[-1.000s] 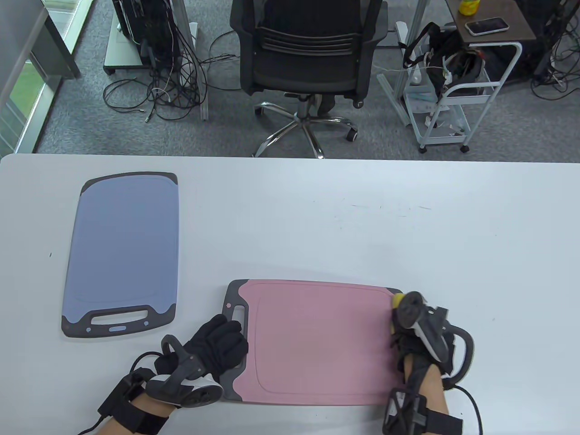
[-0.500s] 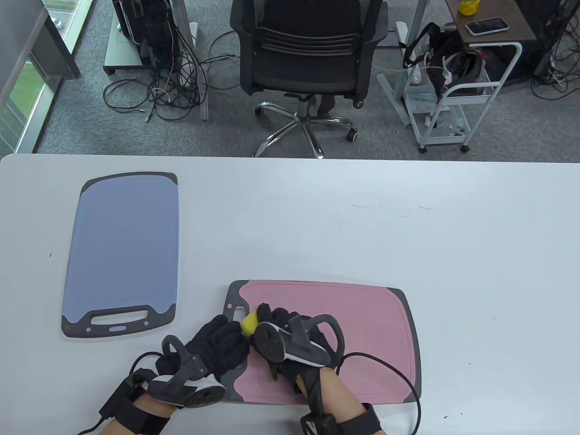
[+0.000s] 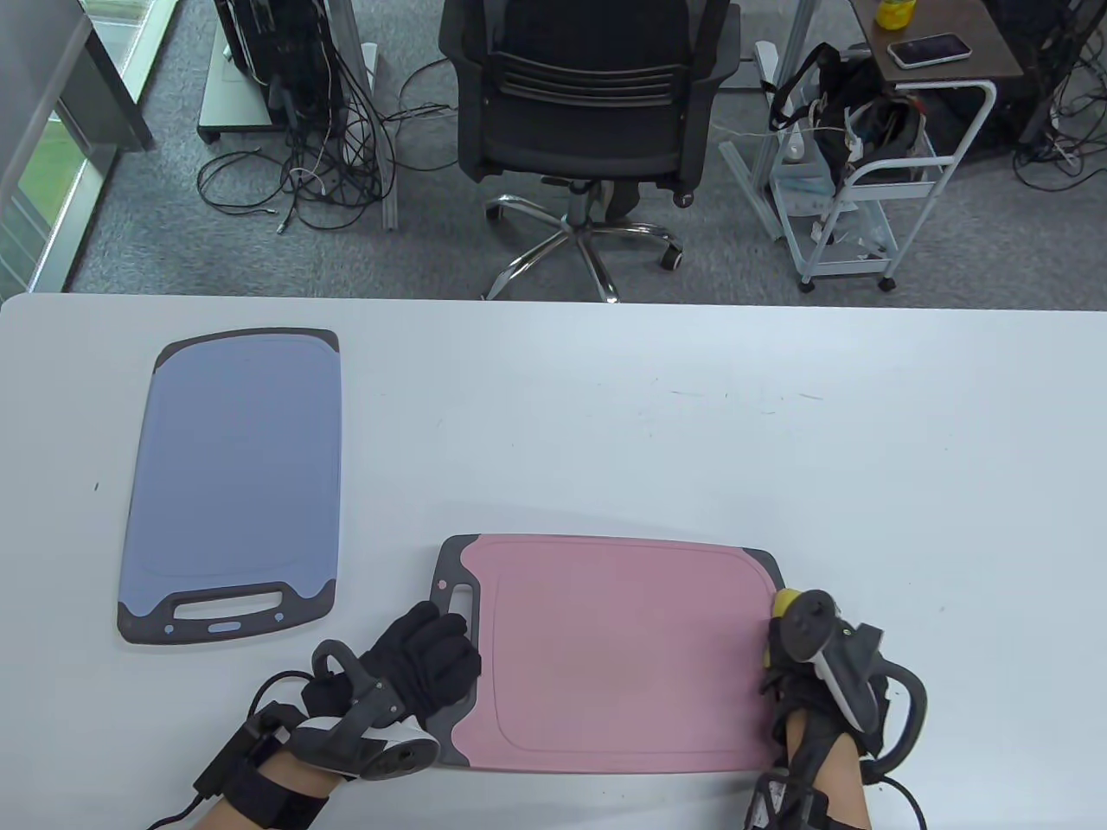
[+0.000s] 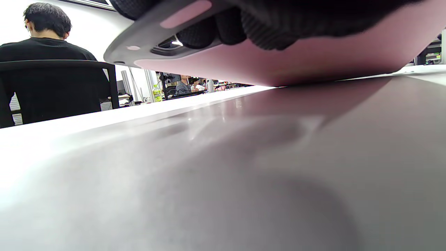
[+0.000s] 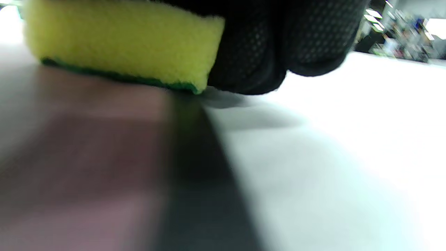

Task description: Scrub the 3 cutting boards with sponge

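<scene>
Right hand: the black-gloved right hand (image 3: 813,683) sits at the right-hand edge of the pink plastic cutting board with dark grey ends (image 3: 614,648), fingers curled round a yellow sponge with a green scouring face (image 5: 122,45); the right wrist view shows the green side down on the board's dark rim.

Left hand: the black-gloved left hand (image 3: 415,666) is at the pink board's handle end, on the opposite side from the sponge; the fingers (image 4: 230,31) curl under that end and the left wrist view shows it raised slightly off the white table (image 3: 605,415).

Sponge: just peeking out yellow in the table view, right at the pink board's rim.

Other board: a blue plastic cutting board with a dark grey slotted handle (image 3: 233,484) lies flat, well apart to the left of the pink board and further back. A third board is not in view.

Step in hand: scrubbing the pink board, by my reading, with the sponge at the end of a pass.

Next move: likely a sweep towards the handle end, pressing down, left hand bracing; the blue board waits.
</scene>
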Motion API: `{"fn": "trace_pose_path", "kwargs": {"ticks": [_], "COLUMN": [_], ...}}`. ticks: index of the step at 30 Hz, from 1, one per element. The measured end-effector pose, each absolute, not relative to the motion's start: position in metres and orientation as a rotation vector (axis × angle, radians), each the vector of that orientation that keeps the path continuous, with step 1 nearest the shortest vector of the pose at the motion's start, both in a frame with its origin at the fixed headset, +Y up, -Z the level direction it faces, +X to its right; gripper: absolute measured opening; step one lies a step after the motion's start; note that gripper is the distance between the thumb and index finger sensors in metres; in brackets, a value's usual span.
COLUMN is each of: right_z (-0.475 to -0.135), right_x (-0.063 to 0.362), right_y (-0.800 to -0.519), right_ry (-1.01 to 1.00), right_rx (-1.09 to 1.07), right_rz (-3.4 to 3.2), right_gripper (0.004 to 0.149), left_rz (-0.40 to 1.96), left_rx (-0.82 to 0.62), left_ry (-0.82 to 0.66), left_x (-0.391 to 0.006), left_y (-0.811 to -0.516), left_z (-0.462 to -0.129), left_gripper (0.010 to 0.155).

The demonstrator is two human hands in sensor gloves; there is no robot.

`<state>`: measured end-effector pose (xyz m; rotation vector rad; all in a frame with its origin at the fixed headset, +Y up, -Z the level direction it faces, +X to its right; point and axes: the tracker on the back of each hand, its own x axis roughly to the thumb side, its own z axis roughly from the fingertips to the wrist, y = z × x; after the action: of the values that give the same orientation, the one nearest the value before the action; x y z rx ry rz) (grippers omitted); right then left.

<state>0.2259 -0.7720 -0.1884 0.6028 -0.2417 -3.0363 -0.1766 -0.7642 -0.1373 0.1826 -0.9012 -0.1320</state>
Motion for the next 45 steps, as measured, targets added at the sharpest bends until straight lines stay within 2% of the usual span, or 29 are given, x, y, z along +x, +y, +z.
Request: {"fn": "trace_pose_path", "kwargs": {"ticks": [3,6,8,10,11,12,14,16,18,20,21,23,24,26,28,30,33,35,36,39,41,44,45], "right_z": [-0.195,-0.179,-0.162,-0.159,-0.166,-0.17,-0.18,-0.189,-0.186,-0.181,-0.176,-0.173,-0.174,-0.181,-0.187,-0.183,-0.163,-0.148,-0.145,-0.157,-0.17,-0.184,-0.184], "right_x": [0.134,0.032,-0.015,-0.021,-0.005,0.009,0.057,0.123,0.185,0.231,0.246,0.253,0.248,0.225,0.182,0.12,0.026,-0.007,-0.015,0.015,0.063,0.141,0.172], "right_y": [-0.759,-0.746,-0.74,-0.738,-0.742,-0.745,-0.751,-0.761,-0.768,-0.774,-0.777,-0.78,-0.78,-0.772,-0.765,-0.758,-0.745,-0.741,-0.741,-0.745,-0.751,-0.763,-0.765], "right_ry": [-0.163,-0.171,-0.105,-0.027,-0.063,-0.081,-0.186,-0.194,-0.209,-0.244,-0.315,-0.27,-0.248,-0.253,-0.268,-0.158,-0.15,-0.102,-0.052,-0.118,-0.184,-0.154,-0.197], "right_rx": [0.055,-0.505,-0.734,-0.602,-0.636,-0.574,-0.262,0.07,0.384,0.653,0.755,0.879,0.862,0.682,0.334,0.045,-0.614,-0.815,-0.762,-0.692,-0.338,0.072,0.298], "right_rz": [-3.179,-3.178,-3.059,-2.925,-2.942,-3.02,-3.141,-3.138,-3.085,-3.05,-3.076,-3.268,-3.254,-3.086,-3.06,-3.129,-3.082,-3.026,-2.987,-3.019,-3.142,-3.057,-3.031], "right_gripper": [0.07,0.071,0.07,0.068,0.069,0.069,0.069,0.069,0.069,0.069,0.069,0.069,0.069,0.069,0.069,0.069,0.07,0.071,0.071,0.071,0.071,0.07,0.07], "left_rz": [-0.148,-0.169,-0.176,-0.175,-0.145,-0.153,-0.173,-0.177,-0.162,-0.148,-0.148,-0.154,-0.156,-0.157,-0.159,-0.169,-0.179,-0.179,-0.18,-0.174,-0.184,-0.188,-0.187], "left_rx": [0.188,0.195,0.199,0.182,0.182,0.183,0.181,0.184,0.175,0.179,0.181,0.185,0.186,0.188,0.191,0.197,0.197,0.197,0.195,0.182,0.177,0.179,0.179], "left_ry": [-0.9,-0.903,-0.904,-0.891,-0.899,-0.899,-0.905,-0.913,-0.913,-0.907,-0.904,-0.906,-0.907,-0.906,-0.906,-0.91,-0.911,-0.911,-0.911,-0.908,-0.91,-0.913,-0.913], "left_x": [-0.175,-0.173,-0.173,-0.175,-0.176,-0.176,-0.174,-0.173,-0.173,-0.174,-0.174,-0.174,-0.174,-0.174,-0.174,-0.173,-0.172,-0.172,-0.173,-0.173,-0.171,-0.171,-0.171], "left_y": [-0.764,-0.764,-0.764,-0.764,-0.764,-0.764,-0.764,-0.764,-0.764,-0.764,-0.763,-0.763,-0.763,-0.763,-0.763,-0.763,-0.763,-0.763,-0.763,-0.763,-0.763,-0.763,-0.763], "left_z": [-0.136,-0.134,-0.134,-0.136,-0.137,-0.137,-0.136,-0.135,-0.137,-0.138,-0.138,-0.137,-0.137,-0.137,-0.136,-0.135,-0.135,-0.135,-0.135,-0.136,-0.136,-0.136,-0.136], "left_gripper": [0.048,0.048,0.048,0.047,0.047,0.048,0.048,0.048,0.048,0.048,0.048,0.048,0.048,0.048,0.048,0.048,0.048,0.047,0.047,0.048,0.048,0.048,0.048]}}
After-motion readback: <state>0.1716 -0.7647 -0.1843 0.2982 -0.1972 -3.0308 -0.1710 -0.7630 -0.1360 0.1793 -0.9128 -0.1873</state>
